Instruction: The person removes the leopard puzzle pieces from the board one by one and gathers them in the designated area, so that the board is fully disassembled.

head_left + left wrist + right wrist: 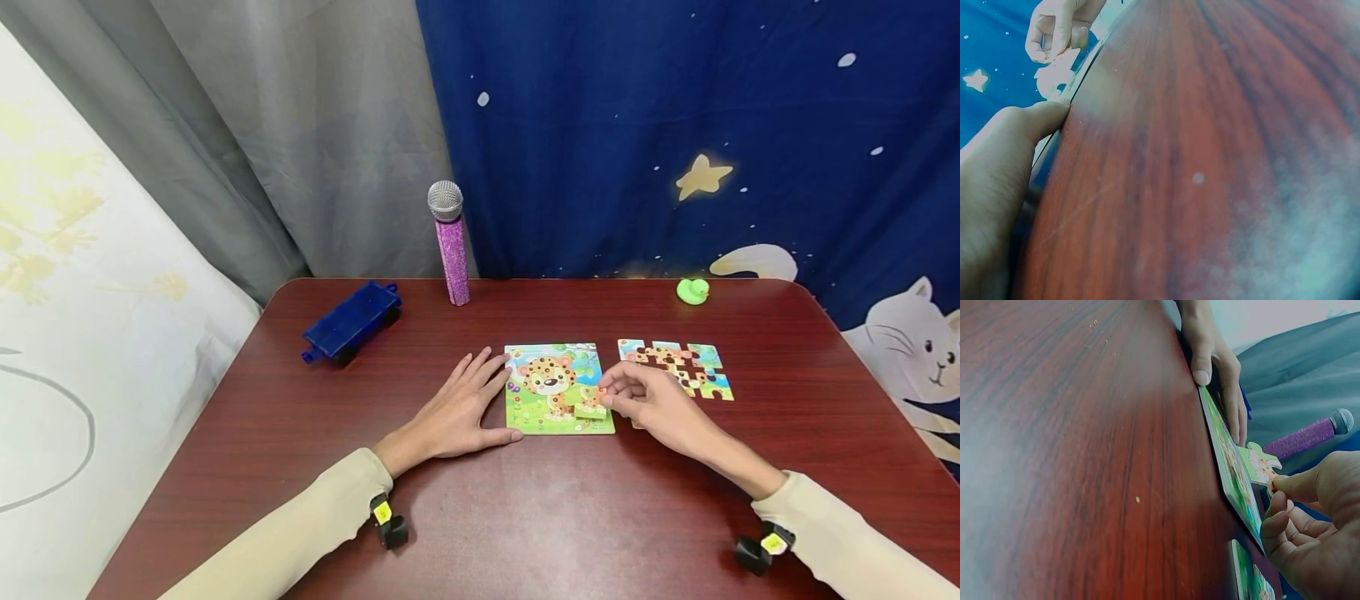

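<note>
A person is sitting at a dark red wooden tabletop (525,517), both forearms in cream sleeves reaching in from its near edge. A square jigsaw board (558,388) showing a cartoon leopard cub on green grass is lying flat near the middle of the tabletop.

The left hand (457,412) is resting palm down against the board's left edge, fingers straight and slightly spread, with the thumb stretched along the near left corner. This looks like bracing, so the board is not sliding while a piece goes in. From the left wrist camera, the thumb (1035,122) is pressing right at the board's rim.

The right hand (645,400) is hovering over the board's right edge, with its thumb and forefinger pinching a small puzzle piece (1260,464) and the other fingers curling loosely beneath. The piece is being held tilted just above the board's lower right part, seemingly to line its tabs up with a gap.

To the right of the board, just beside it, a partly joined cluster of loose puzzle pieces (678,367) is lying flat.

Toward the far edge, a purple glitter microphone (448,242) is standing upright, a blue toy wagon (351,322) is sitting near the far left corner, and a small green duck (692,290) is sitting toward the far right corner. Blue starry fabric and grey curtain are hanging behind.
</note>
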### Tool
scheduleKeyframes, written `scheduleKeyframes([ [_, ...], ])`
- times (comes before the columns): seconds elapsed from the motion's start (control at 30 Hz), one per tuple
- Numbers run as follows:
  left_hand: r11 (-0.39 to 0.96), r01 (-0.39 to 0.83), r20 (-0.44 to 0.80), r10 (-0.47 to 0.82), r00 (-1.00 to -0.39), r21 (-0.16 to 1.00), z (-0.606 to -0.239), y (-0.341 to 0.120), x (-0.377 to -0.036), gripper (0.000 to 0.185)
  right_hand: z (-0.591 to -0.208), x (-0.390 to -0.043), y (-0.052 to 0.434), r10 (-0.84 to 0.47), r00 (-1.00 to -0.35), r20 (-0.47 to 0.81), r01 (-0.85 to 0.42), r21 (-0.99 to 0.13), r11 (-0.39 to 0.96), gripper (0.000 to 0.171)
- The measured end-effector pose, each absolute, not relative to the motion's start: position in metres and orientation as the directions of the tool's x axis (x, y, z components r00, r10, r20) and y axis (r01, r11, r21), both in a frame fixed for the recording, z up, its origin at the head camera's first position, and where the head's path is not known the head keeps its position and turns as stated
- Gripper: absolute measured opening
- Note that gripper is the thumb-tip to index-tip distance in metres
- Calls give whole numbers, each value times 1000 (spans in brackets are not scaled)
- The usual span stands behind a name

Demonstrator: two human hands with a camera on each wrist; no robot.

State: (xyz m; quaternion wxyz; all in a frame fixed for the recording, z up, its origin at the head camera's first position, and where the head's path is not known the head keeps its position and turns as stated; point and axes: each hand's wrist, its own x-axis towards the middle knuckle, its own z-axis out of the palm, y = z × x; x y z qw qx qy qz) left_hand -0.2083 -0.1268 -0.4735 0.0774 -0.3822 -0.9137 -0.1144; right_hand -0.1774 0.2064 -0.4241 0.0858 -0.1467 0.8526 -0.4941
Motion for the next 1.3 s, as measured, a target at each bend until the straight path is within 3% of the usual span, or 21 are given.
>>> scheduleKeyframes([
  [0.7,685,713,223,679,-699,150,-473,-127,-208,101,-420,-176,251,-270,-950,156,-283,-794,538,14],
  [1.3,685,709,213,677,-704,169,-472,-127,-207,100,-425,-163,300,-222,-968,117,-232,-757,611,18],
])
